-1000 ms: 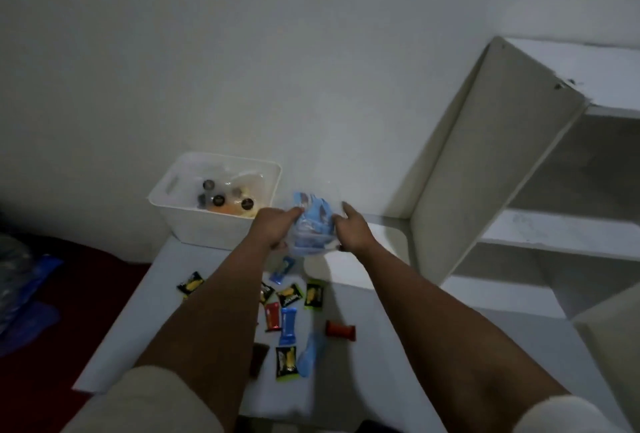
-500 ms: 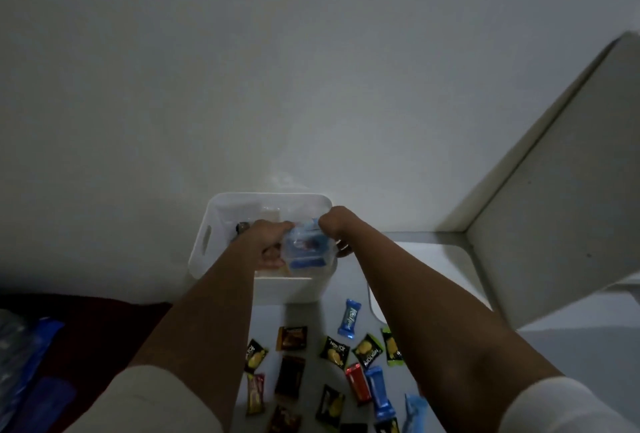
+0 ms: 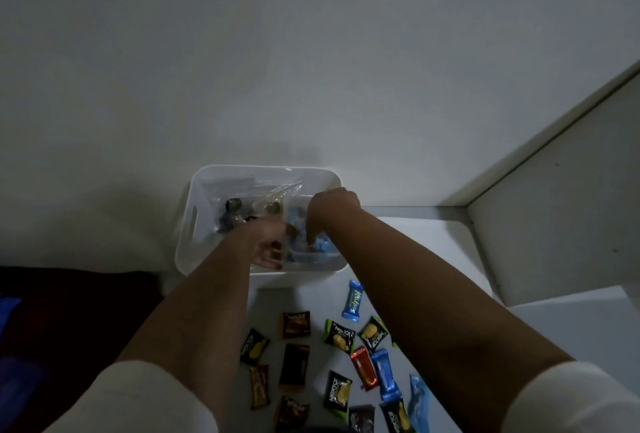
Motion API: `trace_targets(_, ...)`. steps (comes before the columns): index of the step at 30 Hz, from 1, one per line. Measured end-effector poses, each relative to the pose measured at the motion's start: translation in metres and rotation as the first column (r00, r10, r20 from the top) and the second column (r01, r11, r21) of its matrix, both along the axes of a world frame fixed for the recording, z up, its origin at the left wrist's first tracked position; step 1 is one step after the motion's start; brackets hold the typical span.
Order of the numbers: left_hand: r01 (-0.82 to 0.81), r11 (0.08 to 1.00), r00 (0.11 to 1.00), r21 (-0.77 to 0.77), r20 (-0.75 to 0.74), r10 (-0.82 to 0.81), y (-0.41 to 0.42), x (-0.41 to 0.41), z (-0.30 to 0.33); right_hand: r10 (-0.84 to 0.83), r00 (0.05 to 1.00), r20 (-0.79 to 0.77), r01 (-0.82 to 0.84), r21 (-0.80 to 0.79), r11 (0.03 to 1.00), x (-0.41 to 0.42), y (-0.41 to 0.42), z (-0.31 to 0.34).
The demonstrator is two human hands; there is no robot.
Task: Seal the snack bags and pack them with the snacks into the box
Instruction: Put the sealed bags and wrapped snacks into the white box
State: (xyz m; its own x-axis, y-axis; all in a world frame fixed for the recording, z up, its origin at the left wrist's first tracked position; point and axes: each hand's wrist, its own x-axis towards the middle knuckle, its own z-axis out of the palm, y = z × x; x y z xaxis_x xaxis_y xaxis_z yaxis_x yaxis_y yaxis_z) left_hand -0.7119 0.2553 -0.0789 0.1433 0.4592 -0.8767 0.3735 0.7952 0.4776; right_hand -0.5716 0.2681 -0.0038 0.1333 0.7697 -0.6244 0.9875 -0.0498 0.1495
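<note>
The white box stands at the back of the white table, against the wall. Inside it lie a clear bag of dark snacks on the left and a clear bag of blue snacks on the right. My left hand is blurred, with loose fingers over the box's near side, beside the blue bag, holding nothing. My right hand reaches down into the box, its fingertips touching the blue bag. Several loose wrapped snacks lie on the table in front of the box, among them a blue one and a red one.
A white shelf unit's side panel rises at the right, close to the box. A plain wall stands right behind the box. Left of the table lies a dark red surface with something blue on it.
Both hands carried the blue snack bag from above the table into the box. It now lies inside, and my left hand has let go of it.
</note>
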Motion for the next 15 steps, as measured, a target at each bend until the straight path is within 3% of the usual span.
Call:
trace_targets(3, -0.005, 1.0, 0.999, -0.027, -0.04, 0.004, -0.004, -0.001, -0.014, 0.0, 0.999, 0.042, -0.006, 0.148, 0.989, -0.006, -0.012, -0.018)
trace_targets(5, -0.041, 0.999, 0.999, 0.004, -0.033, 0.041, -0.007, 0.0, -0.019, 0.094, 0.995, 0.021, -0.096, 0.179, 0.979, -0.01, -0.019, -0.033)
trace_targets(10, -0.06, 0.992, 0.994, 0.108, -0.082, 0.069, -0.01, 0.003, -0.033, 0.174, 0.978, -0.113, -0.152, 0.182, 0.972, -0.022, -0.037, -0.07)
trace_targets(15, 0.113, 0.97, 0.969, 0.215, -0.241, -0.059, -0.012, 0.005, -0.042, 0.118, 0.968, -0.223, -0.099, 0.098, 0.99, -0.021, -0.034, -0.087)
